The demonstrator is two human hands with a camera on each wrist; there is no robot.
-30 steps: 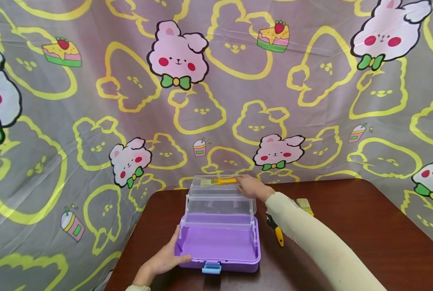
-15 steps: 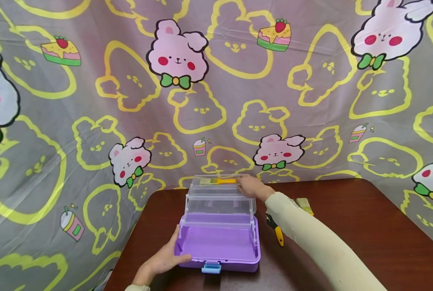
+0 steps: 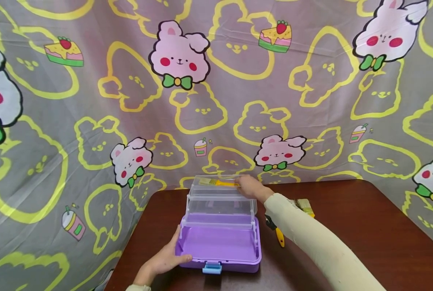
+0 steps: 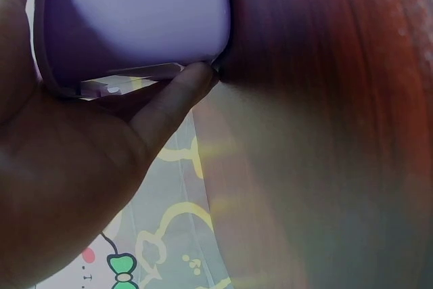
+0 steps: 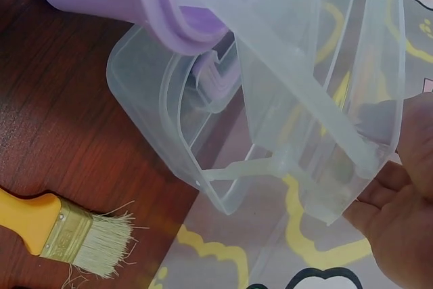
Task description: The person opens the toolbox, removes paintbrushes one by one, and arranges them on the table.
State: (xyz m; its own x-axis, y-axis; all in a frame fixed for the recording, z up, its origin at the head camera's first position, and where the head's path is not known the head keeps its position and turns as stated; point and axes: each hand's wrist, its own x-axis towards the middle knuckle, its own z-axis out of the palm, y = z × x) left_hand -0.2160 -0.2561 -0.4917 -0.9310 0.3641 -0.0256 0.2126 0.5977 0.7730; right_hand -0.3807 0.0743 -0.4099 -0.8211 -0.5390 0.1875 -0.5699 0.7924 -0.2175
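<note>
A purple toolbox stands unfolded on the table, its clear plastic trays stepped up behind the main compartment. My left hand grips the left side of the box, thumb over the front corner; the left wrist view shows that thumb at the purple wall. At the top tray's right end, my right hand holds the yellow handle of a paintbrush, whose pale bristles point left along the tray. In the right wrist view, the right hand's fingers are at the clear tray's corner.
Right of the box, a second paintbrush and a yellow-and-black handled tool lie on the brown table, partly behind the right sleeve. The box's clear lid hangs open at the back. A patterned curtain encloses the table.
The paintbrush has lowered slightly into the top tray, its handle tipping down a little with my right hand. My left hand keeps its place on the box.
</note>
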